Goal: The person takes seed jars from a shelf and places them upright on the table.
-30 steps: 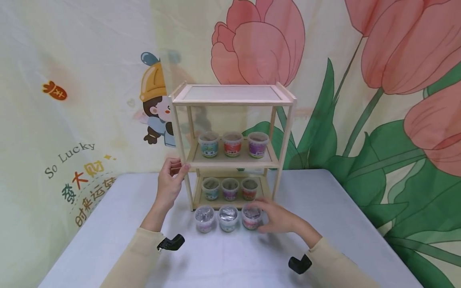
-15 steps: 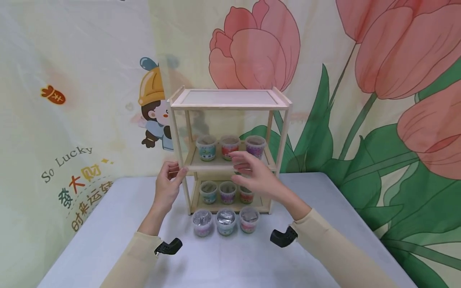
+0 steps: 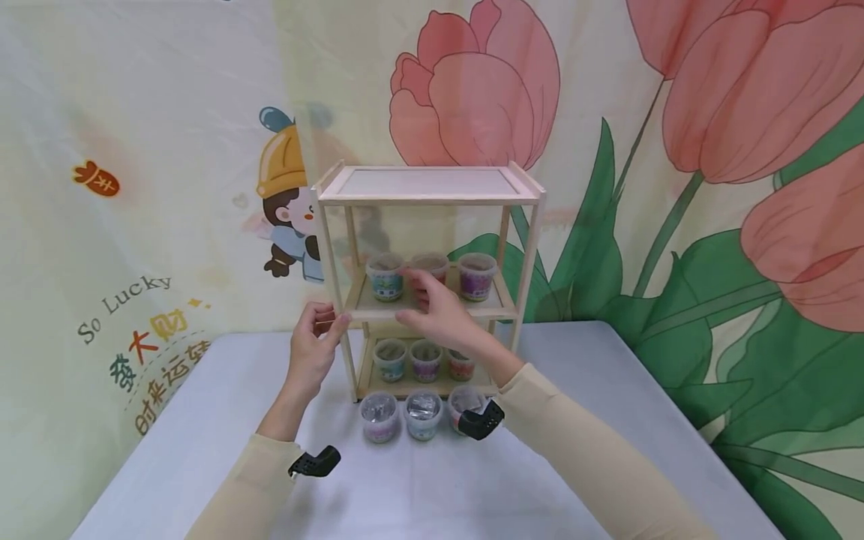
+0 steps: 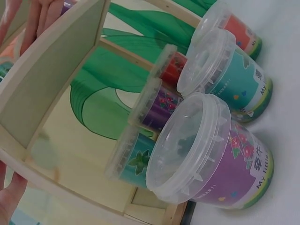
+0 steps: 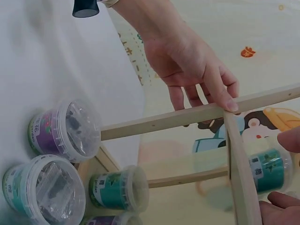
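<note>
Soft light, faint shadows, dim wrist views

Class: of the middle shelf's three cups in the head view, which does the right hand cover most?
The middle cup: the right hand hides most of its front, while the teal left cup and purple right cup show their labels.

The right hand (image 3: 441,310) partly hides the red cup (image 3: 431,262) behind it, and the right wrist view's edge crops that hand.
</note>
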The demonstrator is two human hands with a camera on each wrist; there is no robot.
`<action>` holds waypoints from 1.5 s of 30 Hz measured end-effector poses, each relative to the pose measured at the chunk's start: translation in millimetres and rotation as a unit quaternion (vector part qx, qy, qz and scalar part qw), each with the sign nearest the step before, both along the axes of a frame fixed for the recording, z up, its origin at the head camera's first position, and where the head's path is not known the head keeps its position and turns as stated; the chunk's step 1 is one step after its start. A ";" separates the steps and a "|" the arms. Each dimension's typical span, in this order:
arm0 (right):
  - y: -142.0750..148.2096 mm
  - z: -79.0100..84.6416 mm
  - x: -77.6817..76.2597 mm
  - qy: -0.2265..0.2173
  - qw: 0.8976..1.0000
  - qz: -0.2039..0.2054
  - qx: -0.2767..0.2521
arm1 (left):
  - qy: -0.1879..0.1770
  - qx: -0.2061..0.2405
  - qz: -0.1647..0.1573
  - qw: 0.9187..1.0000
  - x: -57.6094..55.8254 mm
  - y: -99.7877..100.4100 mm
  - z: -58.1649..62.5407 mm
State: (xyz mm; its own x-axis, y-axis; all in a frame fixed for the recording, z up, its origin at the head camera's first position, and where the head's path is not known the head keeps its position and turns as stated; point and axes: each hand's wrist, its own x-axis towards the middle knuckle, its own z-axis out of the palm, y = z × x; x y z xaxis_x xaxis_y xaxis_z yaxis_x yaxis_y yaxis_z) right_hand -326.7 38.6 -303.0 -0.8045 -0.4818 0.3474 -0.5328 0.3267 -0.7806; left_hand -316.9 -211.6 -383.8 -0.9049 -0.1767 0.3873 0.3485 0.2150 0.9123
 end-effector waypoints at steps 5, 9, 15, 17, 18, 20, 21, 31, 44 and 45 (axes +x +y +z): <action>-14.5 1.2 -5.1 0.012 0.998 -0.037 0.039 | -0.018 -0.003 0.001 1.000 -1.4 -0.3 -0.1; -22.9 2.9 -9.8 0.019 0.996 -0.058 0.061 | -0.005 0.001 0.001 1.000 -10.2 -2.1 -8.4; -37.2 1.9 -22.5 0.023 0.994 -0.074 0.082 | 0.009 0.005 -0.004 1.000 -8.7 -4.0 -8.7; -38.8 1.1 -26.8 0.025 0.993 -0.078 0.082 | 0.010 0.005 -0.006 1.000 -8.9 -2.2 -8.8; -39.9 0.7 -28.7 0.031 0.993 -0.079 0.082 | 0.011 0.006 -0.006 1.000 -9.1 -1.6 -9.1; -42.6 0.3 -31.6 0.041 0.993 -0.074 0.081 | 0.006 0.008 -0.003 1.000 -10.1 -1.6 -10.3; -44.1 0.0 -32.9 0.048 0.993 -0.070 0.081 | 0.003 0.009 0.000 1.000 -10.4 -1.8 -10.8; -51.4 -5.5 -35.8 0.114 0.989 -0.073 0.056 | -0.010 0.000 0.003 1.000 -12.2 -1.7 -8.3; -40.6 -3.6 -24.7 0.147 0.988 -0.049 0.015 | 0.013 0.003 0.005 1.000 -10.7 -1.9 -10.1; -37.5 -1.6 -21.2 0.150 0.988 -0.041 0.008 | 0.013 0.005 0.002 1.000 -10.4 -2.1 -9.8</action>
State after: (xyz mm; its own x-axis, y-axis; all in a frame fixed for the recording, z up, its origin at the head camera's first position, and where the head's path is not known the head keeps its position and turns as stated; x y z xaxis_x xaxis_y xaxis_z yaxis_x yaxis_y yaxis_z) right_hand -347.9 1.1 -304.6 -0.7024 -0.4273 0.5693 -0.7112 0.3897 -0.5851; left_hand -327.2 -213.7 -393.7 -0.8933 -0.1852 0.4096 0.3721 0.2068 0.9049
